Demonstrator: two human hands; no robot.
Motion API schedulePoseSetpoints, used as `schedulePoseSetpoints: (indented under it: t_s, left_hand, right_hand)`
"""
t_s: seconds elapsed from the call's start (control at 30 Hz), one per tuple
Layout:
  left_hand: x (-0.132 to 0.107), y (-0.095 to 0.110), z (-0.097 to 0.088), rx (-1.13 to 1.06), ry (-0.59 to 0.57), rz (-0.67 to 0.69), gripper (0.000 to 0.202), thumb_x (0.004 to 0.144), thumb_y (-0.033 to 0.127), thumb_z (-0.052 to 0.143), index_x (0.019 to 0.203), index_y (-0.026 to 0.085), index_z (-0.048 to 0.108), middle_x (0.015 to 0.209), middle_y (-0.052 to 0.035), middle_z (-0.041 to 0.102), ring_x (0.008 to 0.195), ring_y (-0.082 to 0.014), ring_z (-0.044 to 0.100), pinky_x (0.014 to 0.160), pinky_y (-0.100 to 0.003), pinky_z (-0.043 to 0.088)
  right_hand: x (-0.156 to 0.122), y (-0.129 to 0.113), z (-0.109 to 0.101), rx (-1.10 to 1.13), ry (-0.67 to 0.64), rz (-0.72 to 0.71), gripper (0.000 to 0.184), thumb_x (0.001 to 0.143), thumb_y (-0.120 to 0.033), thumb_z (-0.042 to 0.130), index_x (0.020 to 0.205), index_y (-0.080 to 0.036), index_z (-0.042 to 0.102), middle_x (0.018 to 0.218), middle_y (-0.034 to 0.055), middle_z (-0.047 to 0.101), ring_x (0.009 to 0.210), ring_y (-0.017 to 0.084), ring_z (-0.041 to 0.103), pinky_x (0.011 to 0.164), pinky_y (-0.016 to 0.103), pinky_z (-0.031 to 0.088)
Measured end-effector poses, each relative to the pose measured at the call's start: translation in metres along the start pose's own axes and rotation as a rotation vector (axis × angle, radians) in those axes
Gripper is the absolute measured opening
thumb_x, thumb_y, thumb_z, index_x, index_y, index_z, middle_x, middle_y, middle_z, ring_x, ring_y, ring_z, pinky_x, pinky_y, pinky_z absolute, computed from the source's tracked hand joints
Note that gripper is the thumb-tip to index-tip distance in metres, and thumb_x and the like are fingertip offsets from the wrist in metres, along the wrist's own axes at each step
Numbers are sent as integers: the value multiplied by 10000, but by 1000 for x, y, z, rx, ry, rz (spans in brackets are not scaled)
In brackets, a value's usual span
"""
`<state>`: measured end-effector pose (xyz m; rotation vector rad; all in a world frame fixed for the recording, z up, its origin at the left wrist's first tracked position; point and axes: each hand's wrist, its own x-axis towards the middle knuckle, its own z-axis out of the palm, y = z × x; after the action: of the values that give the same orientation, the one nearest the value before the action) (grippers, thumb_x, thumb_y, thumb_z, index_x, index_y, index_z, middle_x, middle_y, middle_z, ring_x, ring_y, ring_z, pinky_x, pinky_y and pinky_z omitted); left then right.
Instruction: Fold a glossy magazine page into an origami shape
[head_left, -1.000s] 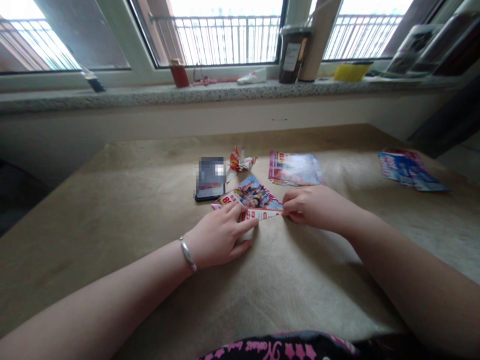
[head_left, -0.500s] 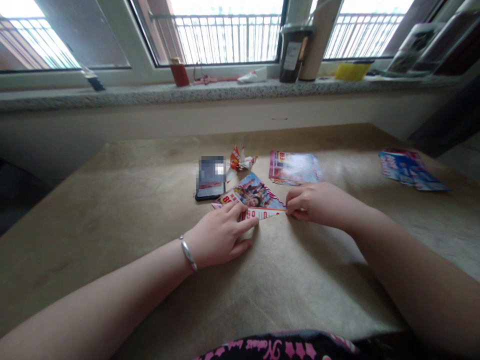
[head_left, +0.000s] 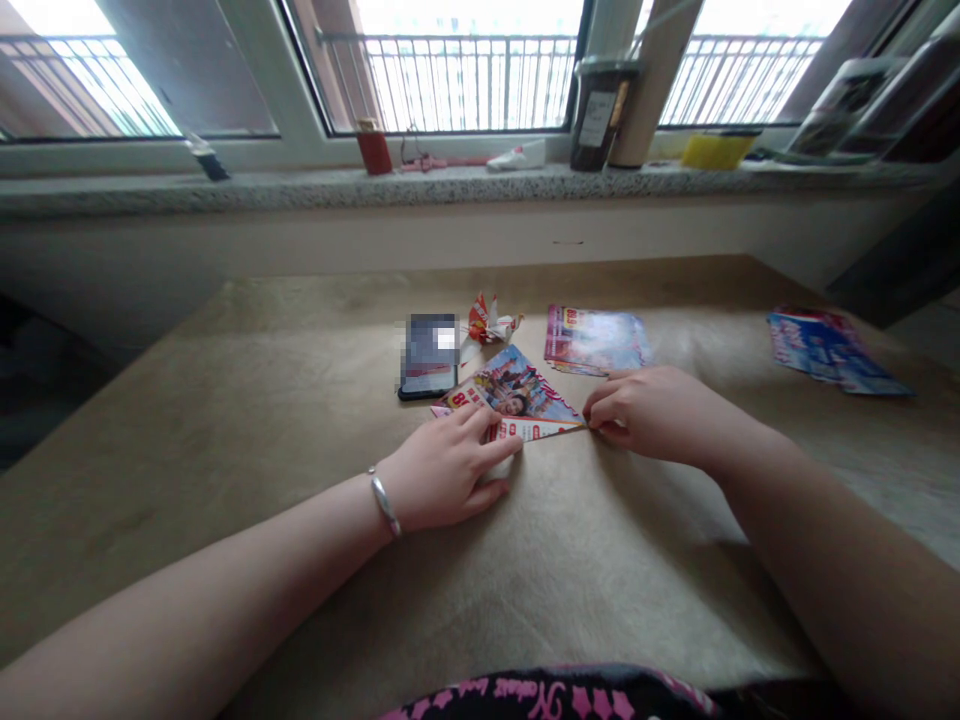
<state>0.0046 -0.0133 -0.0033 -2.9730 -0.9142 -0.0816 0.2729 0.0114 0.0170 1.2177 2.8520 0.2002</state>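
A printed flyer (head_left: pixel 517 385), folded into a triangle, lies on the table between my hands. My left hand (head_left: pixel 450 465) rests flat over its near left part with the fingers spread, covering some of the print. At the triangle's right corner, the thumb and fingers of my right hand (head_left: pixel 626 410) are pinched together on the paper's tip. Just behind the flyer stands a folded paper crane (head_left: pixel 493 322) in red and white. A phone (head_left: pixel 429 358) with a blurred screen lies to the crane's left.
Behind my right hand is a stack of flyers (head_left: pixel 596 338). More blue flyers (head_left: pixel 836 350) lie fanned out at the right side of the table (head_left: pixel 300 340). The windowsill (head_left: pixel 300 195) holds a red container (head_left: pixel 373 150), a dark lidded tub (head_left: pixel 600 115) and a yellow box (head_left: pixel 716 150).
The whole view has shifted slightly, so everything appears a little further right. Both hands keep their places on the folded flyer, with no clear movement of the paper.
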Motion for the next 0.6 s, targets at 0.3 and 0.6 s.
schedulePoseSetpoints:
  t_s: [0.3,0.6]
  left_hand:
    - [-1,-2,3,-28,40,10,397,866,411,482,1203,205,517,1145,-120,511,1059,-273,475,899,-432,448]
    - [0,-2,6,-28,80,4,398,863,389,479,1217,213,523,1171,-118,489,1060,-276,460,927,-437,429]
  right_hand:
    - [6,-6,6,116,135,107,169,821,-203,516,837,-216,684,834,18,690,710,149,608,579,250,368]
    - [21,-36,26,314,221,-231,257,870,-155,445,960,-205,680,938,63,669,876,173,581,770,302,470]
